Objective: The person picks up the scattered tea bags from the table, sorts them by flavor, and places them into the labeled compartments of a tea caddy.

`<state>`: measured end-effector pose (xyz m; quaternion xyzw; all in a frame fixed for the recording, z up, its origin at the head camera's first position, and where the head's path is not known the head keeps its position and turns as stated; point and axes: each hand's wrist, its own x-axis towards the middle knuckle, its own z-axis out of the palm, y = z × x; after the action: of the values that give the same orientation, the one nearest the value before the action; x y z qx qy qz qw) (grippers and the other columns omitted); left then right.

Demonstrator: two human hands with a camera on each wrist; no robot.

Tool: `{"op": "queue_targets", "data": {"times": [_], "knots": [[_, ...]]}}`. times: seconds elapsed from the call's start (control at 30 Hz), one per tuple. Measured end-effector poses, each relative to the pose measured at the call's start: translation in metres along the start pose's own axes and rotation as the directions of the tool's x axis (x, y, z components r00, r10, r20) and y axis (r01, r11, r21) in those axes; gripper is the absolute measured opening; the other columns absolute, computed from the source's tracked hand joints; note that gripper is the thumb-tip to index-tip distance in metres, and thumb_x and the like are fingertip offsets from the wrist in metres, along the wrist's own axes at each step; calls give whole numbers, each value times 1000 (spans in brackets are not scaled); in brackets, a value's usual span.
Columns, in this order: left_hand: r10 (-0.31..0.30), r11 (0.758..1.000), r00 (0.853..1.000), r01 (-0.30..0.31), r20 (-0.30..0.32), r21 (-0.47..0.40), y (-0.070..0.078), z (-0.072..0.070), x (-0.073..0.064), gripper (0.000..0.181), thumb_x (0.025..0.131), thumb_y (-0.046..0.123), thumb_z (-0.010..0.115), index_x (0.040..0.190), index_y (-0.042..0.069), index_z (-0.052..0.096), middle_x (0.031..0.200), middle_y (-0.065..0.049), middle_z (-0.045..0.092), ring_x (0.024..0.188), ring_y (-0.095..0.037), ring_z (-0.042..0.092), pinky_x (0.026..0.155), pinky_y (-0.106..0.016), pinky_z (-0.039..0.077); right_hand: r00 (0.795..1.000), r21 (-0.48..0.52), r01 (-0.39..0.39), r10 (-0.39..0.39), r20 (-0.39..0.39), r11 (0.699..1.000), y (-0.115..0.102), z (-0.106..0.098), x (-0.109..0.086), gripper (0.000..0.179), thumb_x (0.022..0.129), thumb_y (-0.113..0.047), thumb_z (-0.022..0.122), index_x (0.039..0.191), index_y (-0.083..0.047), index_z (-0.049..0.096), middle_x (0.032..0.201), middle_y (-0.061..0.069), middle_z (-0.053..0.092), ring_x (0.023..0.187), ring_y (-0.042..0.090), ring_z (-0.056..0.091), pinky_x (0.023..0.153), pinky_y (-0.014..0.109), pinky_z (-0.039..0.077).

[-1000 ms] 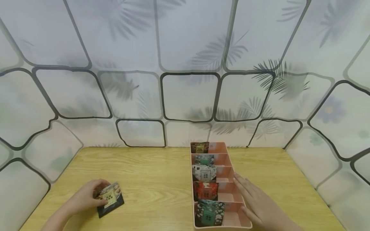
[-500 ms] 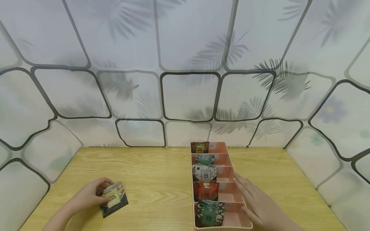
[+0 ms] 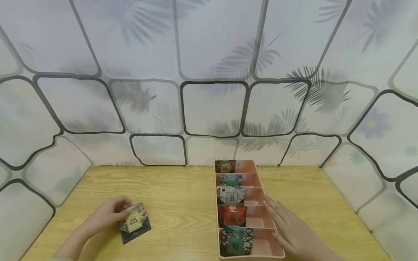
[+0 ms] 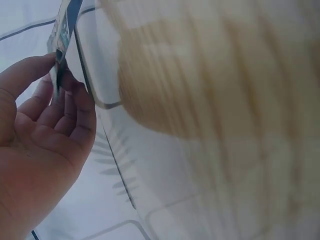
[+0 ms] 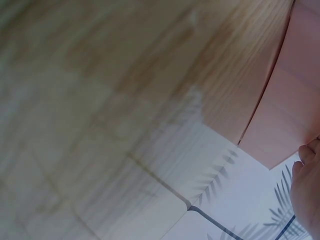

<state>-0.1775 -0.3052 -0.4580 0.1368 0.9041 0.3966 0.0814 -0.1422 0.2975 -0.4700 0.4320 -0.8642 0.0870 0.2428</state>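
Observation:
My left hand pinches a dark tea sachet with a yellow label between thumb and fingers, over the left part of the table. In the left wrist view the sachet shows edge-on above the fingers. To the right stands a pink divided box, one sachet front showing in each compartment: a green one nearest, then a red one, a white one, a blue-green one and a brown one. My right hand rests with straight fingers against the box's right side.
The wooden table lies under everything. A patterned cloth with dark outlines and leaf prints rises behind the table and at both sides. The box's far end stands near the back cloth.
My left hand has moved a little to the right and away from me with the sachet, and its label shows more fully. The right hand and the box have stayed in place.

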Motion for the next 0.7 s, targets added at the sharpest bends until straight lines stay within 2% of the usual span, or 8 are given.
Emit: {"op": "queue_targets", "data": {"times": [0.13,0.37,0.7], "knots": [[0,997,1000,1,21,-74,5,0,5,12,103,8,67,110,-2,66,92,-6,66,75,0,56,63,-24,51,1000,4,-10,10,7,1000,0,0,0,69,112,-41,50,159,8,38,169,23,38,166,13,15,132,17,5],[9,998,1000,-8,20,-58,20,-2,17,10,105,10,65,108,0,67,88,-4,64,71,-1,52,61,-24,47,999,5,-30,30,26,1000,-1,0,1,69,112,-42,50,159,8,38,170,21,36,166,10,11,131,15,3],[36,998,999,-34,38,-44,42,0,40,9,104,10,66,106,2,67,93,-6,68,76,-3,58,64,-27,53,1000,11,-18,18,22,1000,0,1,0,69,114,-44,44,159,9,38,171,21,35,167,12,12,132,16,4]]}}
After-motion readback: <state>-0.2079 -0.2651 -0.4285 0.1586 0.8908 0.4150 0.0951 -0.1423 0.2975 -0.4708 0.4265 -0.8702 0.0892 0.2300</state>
